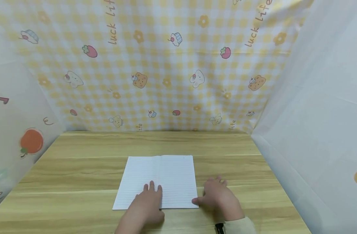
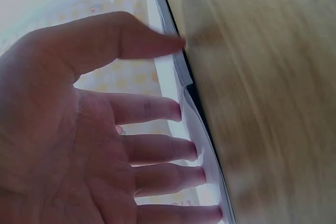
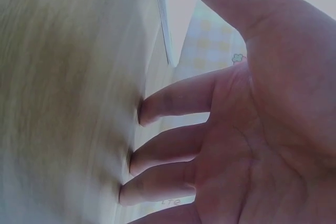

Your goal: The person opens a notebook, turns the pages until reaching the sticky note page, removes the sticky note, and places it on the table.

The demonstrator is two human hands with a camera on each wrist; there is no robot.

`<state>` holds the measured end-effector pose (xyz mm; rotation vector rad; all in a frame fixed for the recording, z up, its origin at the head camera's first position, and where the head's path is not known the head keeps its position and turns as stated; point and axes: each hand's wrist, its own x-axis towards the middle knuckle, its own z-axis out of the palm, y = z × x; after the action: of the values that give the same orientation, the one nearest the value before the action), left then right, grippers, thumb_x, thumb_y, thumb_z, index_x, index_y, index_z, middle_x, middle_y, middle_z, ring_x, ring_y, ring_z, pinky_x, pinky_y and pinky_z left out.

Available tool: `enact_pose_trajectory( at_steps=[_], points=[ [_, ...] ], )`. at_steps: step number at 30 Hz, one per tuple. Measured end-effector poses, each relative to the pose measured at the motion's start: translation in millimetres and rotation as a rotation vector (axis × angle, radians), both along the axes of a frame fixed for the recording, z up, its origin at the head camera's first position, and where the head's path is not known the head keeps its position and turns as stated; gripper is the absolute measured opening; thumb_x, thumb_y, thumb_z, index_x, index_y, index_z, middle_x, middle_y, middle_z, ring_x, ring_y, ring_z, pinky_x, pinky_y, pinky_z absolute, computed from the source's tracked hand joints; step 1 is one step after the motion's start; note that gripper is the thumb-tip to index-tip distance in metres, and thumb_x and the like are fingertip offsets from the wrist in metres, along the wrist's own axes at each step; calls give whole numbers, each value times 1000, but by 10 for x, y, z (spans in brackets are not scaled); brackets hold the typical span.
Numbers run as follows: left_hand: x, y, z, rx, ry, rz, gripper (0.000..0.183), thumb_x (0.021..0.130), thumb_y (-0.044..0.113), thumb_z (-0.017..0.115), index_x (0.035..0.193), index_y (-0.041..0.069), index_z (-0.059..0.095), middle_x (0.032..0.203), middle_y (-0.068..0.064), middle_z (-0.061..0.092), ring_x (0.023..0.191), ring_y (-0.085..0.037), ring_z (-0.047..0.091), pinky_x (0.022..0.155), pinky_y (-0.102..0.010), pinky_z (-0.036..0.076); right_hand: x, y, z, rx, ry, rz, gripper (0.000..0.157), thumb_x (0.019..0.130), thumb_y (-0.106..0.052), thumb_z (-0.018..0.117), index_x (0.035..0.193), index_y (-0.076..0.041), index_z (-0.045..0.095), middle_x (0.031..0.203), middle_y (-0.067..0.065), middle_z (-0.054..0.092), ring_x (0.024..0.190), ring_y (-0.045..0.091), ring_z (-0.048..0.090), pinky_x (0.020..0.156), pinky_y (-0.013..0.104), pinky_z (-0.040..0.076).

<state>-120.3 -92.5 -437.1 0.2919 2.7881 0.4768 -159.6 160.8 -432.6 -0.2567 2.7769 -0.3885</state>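
An open notebook (image 1: 178,175) with lined white pages lies flat on the wooden table. My left hand (image 1: 147,203) rests its fingertips on the left page near the centre fold, fingers straight and a little spread. In the left wrist view, the left hand (image 2: 94,124) has its thumb by the notebook's near edge. Beside the right page, my right hand (image 1: 219,196) touches the table with its fingertips, and its thumb lies at the notebook's lower right corner. The right wrist view shows this hand (image 3: 236,129) with fingers extended, holding nothing.
A black object (image 1: 220,228), partly cut off by the frame, is near the right sleeve (image 1: 241,226). The wooden table (image 1: 87,175) meets a yellow checked backdrop (image 1: 166,65) behind, with pale side sheets (image 1: 318,97) at left and right.
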Motion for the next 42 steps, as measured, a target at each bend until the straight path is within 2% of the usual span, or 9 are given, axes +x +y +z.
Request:
enact_pose_trajectory(
  at_steps=[8, 16, 23, 25, 29, 32, 33, 37, 42],
  points=[
    [9, 38, -49, -17, 81, 21, 92, 77, 46, 90, 144, -9, 58, 153, -42, 48, 142, -61, 48, 101, -78, 51, -13, -2, -19, -6, 3, -3, 57, 82, -54, 87, 79, 2, 74, 147, 45, 51, 145, 75, 30, 120, 83, 25],
    [11, 124, -91, -30, 96, 72, 96, 79, 59, 87, 140, -10, 59, 150, -44, 49, 141, -62, 49, 97, -82, 50, -11, -30, -7, -16, 10, -7, 56, 83, -56, 84, 77, -2, 74, 145, 46, 53, 144, 77, 28, 118, 86, 22],
    [7, 29, -94, 43, 164, 65, 64, 102, 40, 68, 144, -6, 55, 148, -42, 53, 132, -61, 57, 98, -75, 53, -20, -24, -36, -19, 13, -9, 60, 81, -58, 86, 75, -1, 70, 145, 49, 50, 144, 77, 28, 118, 86, 24],
    [-7, -35, -91, 62, 221, 49, 64, 105, 27, 66, 158, 0, 44, 155, -39, 48, 127, -59, 62, 90, -67, 60, -25, -17, -40, -14, 15, 4, 59, 79, -56, 88, 72, -2, 67, 143, 47, 53, 143, 77, 30, 118, 85, 24],
    [-28, -113, -91, -102, 447, 4, 97, 92, 0, 75, 170, 25, 24, 174, -25, 27, 145, -53, 51, 101, -80, 50, -29, -9, -49, 6, 16, 16, 58, 79, -54, 89, 71, -3, 64, 144, 43, 56, 144, 76, 31, 118, 85, 25],
    [-20, -138, -93, -286, 597, -61, 92, 84, -2, 80, 159, 38, 47, 177, -7, 29, 161, -46, 30, 109, -96, 20, -41, -4, -59, 16, 12, 15, 58, 79, -55, 89, 71, -4, 64, 145, 43, 55, 144, 75, 31, 118, 85, 25],
    [-10, -142, -91, -332, 618, -91, 82, 84, 1, 81, 152, 39, 57, 174, -2, 37, 162, -43, 29, 111, -95, 18, -46, -2, -63, 17, 10, 13, 58, 79, -55, 89, 71, -4, 64, 145, 43, 55, 144, 75, 31, 118, 85, 25],
    [37, -110, -86, -322, 457, -150, 44, 94, 4, 69, 130, 29, 75, 153, 2, 64, 153, -37, 47, 118, -85, 28, -66, 14, -88, 9, -5, 13, 59, 78, -58, 89, 69, -5, 65, 146, 42, 55, 145, 76, 29, 118, 86, 23],
    [52, -68, -91, -83, 125, -66, 57, 93, -16, 55, 142, 12, 67, 157, -20, 57, 145, -46, 54, 115, -69, 46, -100, 48, -138, 17, -24, 36, 62, 77, -63, 87, 69, -6, 66, 144, 40, 58, 144, 76, 30, 115, 88, 24]
  ],
)
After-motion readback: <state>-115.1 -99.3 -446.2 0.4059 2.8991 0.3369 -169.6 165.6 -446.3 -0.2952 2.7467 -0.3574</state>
